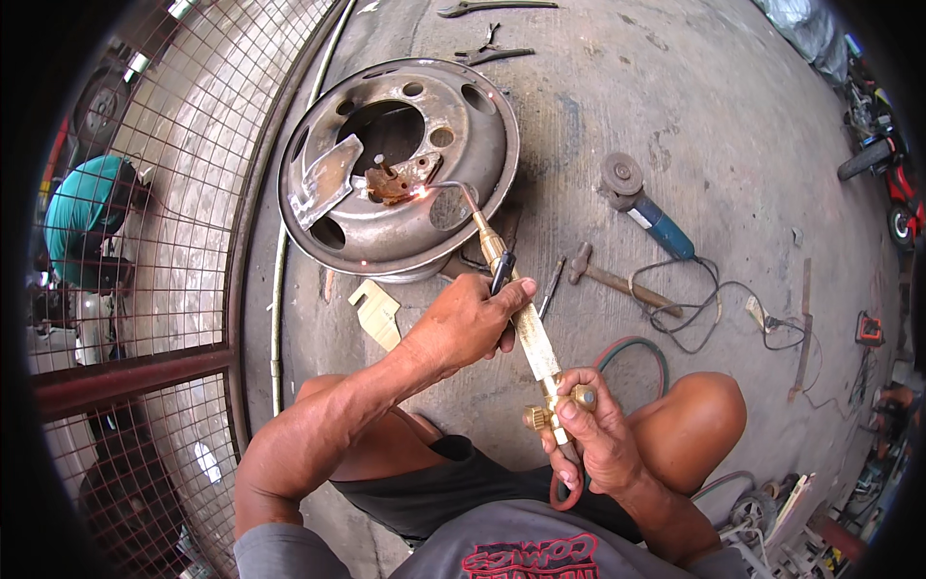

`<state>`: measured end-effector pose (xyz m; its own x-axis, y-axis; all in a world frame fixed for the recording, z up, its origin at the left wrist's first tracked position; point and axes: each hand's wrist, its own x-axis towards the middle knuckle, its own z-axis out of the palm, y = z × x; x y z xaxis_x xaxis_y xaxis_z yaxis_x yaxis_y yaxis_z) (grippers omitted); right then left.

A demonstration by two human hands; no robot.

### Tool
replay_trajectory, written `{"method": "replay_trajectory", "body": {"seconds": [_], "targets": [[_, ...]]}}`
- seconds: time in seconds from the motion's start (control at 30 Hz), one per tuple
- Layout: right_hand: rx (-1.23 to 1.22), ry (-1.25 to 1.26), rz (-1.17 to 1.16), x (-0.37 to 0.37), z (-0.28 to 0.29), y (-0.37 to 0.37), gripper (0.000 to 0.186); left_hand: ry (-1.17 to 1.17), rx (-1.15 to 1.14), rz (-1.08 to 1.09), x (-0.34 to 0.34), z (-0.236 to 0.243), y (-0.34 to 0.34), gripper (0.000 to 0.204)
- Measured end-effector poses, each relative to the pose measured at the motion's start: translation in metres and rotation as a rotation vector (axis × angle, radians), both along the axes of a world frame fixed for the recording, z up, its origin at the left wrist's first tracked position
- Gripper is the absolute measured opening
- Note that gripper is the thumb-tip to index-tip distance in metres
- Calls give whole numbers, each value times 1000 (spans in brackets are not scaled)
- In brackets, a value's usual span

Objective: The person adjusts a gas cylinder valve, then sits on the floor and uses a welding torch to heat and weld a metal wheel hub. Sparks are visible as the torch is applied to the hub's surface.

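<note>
Torch (pixel 533 340), L hand (pixel 463 323) gripping mid-length, R hand (pixel 600 425) gripping valve end (pixel 552 415), tip (pixel 451 183) nr rusty plate (pixel 401 180) on wheel (pixel 386 234)

The left hand (pixel 463 323) covers part of the gas torch (pixel 535 345). The right knee (pixel 704 410) hides a stretch of green hose (pixel 634 339). Wire mesh (pixel 193 183) partly obscures a person in teal (pixel 85 222).

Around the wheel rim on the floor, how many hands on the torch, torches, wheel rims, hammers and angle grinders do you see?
Hands: 2 (left hand, right hand)
Torch: 1
Wheel rim: 1
Hammer: 1
Angle grinder: 1
Total: 6
</note>
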<state>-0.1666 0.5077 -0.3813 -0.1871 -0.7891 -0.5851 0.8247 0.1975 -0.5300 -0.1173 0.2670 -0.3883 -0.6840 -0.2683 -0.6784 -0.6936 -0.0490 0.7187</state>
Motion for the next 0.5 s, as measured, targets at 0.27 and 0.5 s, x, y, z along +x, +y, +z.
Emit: {"method": "replay_trajectory", "body": {"seconds": [0.27,0.5], "targets": [[42,66,21,0,1,-2,24,-19,-9,-5,-2,2,1,64],[36,35,-6,-1,4,-3,21,-7,-7,-9,-1,-3,0,63]]}}
